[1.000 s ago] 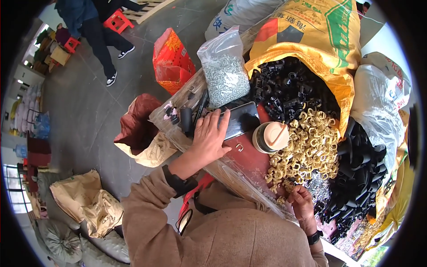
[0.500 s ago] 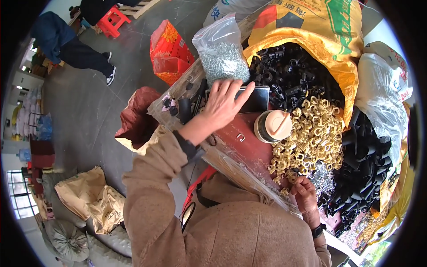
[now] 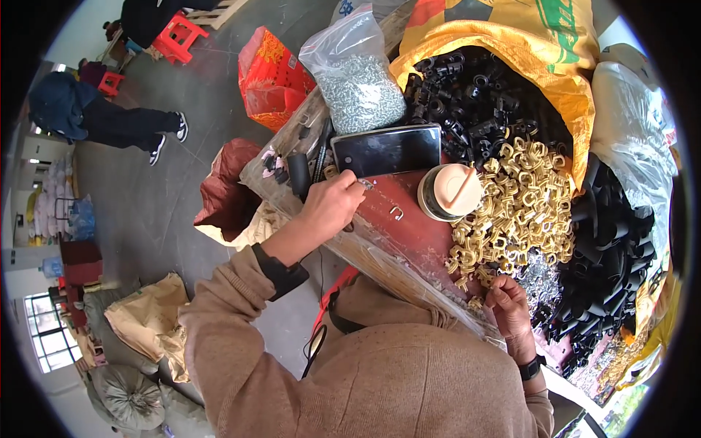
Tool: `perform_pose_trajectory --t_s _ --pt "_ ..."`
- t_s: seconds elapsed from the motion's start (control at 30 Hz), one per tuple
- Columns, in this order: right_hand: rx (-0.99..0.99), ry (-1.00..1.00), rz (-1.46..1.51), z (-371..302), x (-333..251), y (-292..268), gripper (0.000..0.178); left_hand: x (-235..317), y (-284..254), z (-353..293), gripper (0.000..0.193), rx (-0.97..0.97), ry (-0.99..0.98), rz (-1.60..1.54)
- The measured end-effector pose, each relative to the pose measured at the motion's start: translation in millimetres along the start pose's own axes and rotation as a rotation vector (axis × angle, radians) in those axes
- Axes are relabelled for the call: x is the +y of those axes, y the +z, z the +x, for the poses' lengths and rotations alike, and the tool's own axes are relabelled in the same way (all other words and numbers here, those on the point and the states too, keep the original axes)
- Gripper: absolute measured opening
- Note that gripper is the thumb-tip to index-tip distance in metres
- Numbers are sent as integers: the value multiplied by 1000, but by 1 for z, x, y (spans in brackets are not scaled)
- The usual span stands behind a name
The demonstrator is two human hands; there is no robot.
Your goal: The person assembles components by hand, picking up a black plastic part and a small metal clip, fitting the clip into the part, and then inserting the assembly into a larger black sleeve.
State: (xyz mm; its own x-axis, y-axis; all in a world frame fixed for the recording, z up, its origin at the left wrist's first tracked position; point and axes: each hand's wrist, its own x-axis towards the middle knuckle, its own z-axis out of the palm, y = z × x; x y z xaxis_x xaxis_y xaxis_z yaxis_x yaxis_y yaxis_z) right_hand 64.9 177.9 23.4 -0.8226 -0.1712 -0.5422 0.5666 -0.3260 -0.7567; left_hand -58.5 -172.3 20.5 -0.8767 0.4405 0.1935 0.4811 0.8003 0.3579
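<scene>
"One view, head: where's the phone [image 3: 387, 151]?"
"On the red tabletop [image 3: 405, 239], just far of the left hand [image 3: 331, 209], the nearer one; long axis left-right."
"Grip?"
"Its fingers closed, contents can't be told; right hand [image 3: 510, 305] likewise, beside gold fittings [image 3: 520, 206]."
"Writing?"
"Green print, far yellow sack [image 3: 504, 52]; illegible."

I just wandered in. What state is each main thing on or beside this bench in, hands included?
Left hand: fingers curled; any grip unclear
Right hand: fingers bent together; any grip unclear
Phone: lying down, visible face dark
Cup: upright, lid on
Clear plastic bag: part-filled with small metal pieces
Yellow sack: mouth open
Black parts: loose, heaped at the sack's mouth
Gold-coloured pieces: loose, heaped
Red-lined bag: mouth open
</scene>
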Motion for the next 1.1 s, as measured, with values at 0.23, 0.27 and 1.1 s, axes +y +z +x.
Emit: perform_pose_trajectory --t_s 0.23,0.27,1.1 --pt "-23 -34 2 1 6 -7 12 5 13 11 10 57 -183 -33" --pt "-13 -41 -2 1 6 -6 11 6 14 13 11 70 -198 -16" --pt "-14 -21 48 -1 8 -8 15 68 0 0 9 -208 -348 -830"
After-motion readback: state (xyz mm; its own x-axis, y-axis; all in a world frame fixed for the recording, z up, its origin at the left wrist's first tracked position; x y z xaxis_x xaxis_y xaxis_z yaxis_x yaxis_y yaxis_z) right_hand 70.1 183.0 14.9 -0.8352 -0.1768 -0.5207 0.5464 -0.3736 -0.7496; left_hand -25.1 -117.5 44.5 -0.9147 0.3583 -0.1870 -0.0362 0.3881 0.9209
